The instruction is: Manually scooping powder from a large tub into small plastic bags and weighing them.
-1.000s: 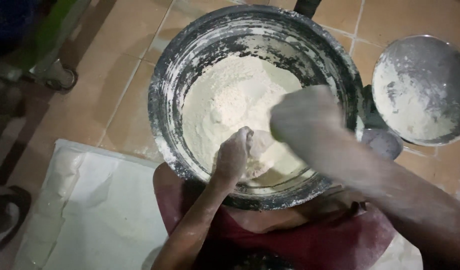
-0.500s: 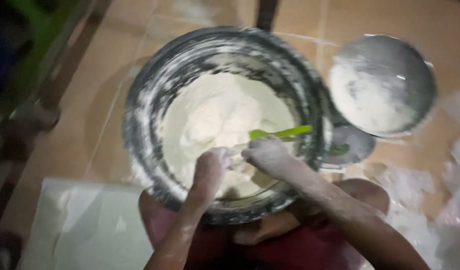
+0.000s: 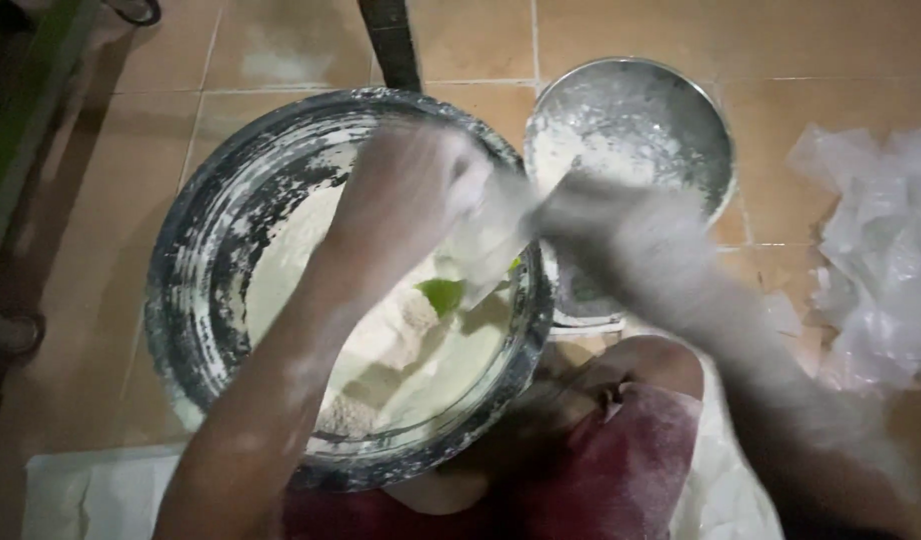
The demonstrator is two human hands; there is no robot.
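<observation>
- I note the flour [image 3: 281,270] in the large bowl [image 3: 196,300], centre frame.
- My left hand [image 3: 411,190] and right hand [image 3: 621,235] meet above it, blurred; finger state I cannot tell.
- Green utensil [image 3: 443,295] beneath.
- Smaller floured bowl [image 3: 631,120] upper right.

Flour basin and green scraper on the tiled floor

The big round metal basin [image 3: 196,300] stands upright on the floor, left of centre, its dark inner wall streaked and smeared with white. Inside lies a pale heap of flour [image 3: 381,350], loose and powdery on the far side, wetter and clumped near the close rim. A small green scraper [image 3: 443,295] shows above the flour near the basin's right side, only partly visible and blurred; a pale, flat, flour-coated piece [image 3: 486,250] just beyond it cannot be told clearly.
</observation>
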